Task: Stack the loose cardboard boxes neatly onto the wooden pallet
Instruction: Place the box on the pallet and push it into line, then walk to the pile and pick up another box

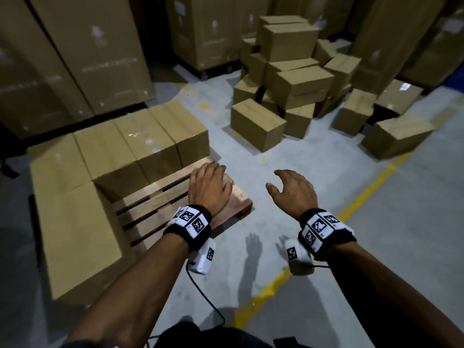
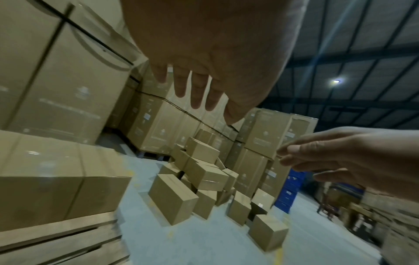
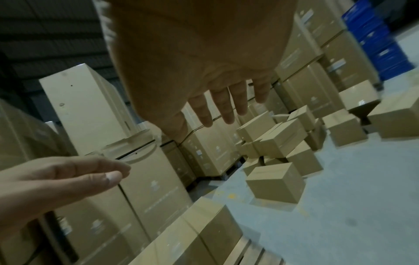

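- A dim warehouse with a grey concrete floor and a yellow painted floor line is surrounding the work; tall wrapped cardboard cartons are standing behind.
- The low slatted wooden pallet is lying at the left, already carrying a row of plain brown cardboard boxes along its far side and more down its left side; its near right slats are showing bare.
- A jumbled heap of loose brown cardboard boxes is waiting on the floor well apart from the pallet, with one single box lying nearest.
- The left hand is hovering over the pallet's bare corner, fingers relaxed and slightly spread, holding nothing.
- The right hand is reaching out over the floor, fingers open and loosely bent, also empty.
- Judging from this, the stacking is partly done: the first layer is missing a corner, and most of the heap is remaining to be carried over.
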Available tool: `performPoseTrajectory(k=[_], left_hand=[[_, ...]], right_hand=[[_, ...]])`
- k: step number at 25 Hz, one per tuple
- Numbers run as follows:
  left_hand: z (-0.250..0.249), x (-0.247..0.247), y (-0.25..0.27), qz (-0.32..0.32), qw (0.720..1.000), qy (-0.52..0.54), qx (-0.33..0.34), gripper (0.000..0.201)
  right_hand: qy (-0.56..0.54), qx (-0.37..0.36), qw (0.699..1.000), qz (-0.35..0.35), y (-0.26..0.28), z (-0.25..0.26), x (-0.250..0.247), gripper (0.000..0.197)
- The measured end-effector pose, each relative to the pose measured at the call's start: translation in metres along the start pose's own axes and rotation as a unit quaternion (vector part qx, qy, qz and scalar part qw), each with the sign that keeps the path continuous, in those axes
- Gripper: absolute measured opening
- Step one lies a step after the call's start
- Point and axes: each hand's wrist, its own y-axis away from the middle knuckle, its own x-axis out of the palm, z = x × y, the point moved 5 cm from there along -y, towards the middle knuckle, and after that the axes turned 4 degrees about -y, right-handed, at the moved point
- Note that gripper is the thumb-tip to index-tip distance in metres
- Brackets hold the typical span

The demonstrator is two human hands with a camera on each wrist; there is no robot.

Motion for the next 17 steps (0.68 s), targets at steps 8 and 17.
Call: performPoseTrajectory(k=[8,17], left_hand=[[-0.121,0.063,-0.155,0.017,0.995,0.042,0.094,0.048],[-0.229,0.125,-0.400,0.040,0.985,0.053,0.161,0.050]], right_hand=[[0.020,0.073,0.996,-0.042,-0.101,-0.124,-0.057,0.054],[0.017,0.153,0.986,-0.068,-0.299,-0.241,-0.110,0.056]])
